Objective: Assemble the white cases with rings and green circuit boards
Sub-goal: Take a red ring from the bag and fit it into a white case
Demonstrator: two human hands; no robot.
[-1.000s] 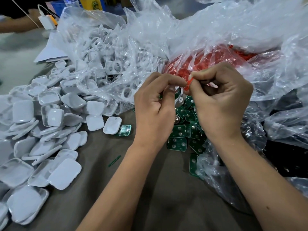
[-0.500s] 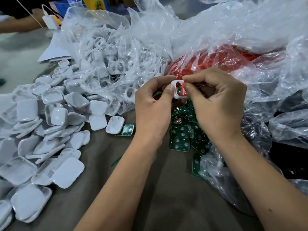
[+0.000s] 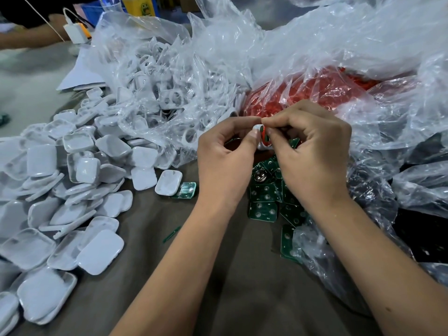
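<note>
White cases in clear bag, rings bagged

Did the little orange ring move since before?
Yes: the orange ring shifted left and down toward the green boards, into the white case the left hand pinches.

A grey-brown cloth covers the worktop. At the far left corner a white charger block with a white cable sits beside another person's forearm. A sheet of white paper lies just nearer than the charger. Along the far edge stand a blue crate and a yellow bottle.
</note>
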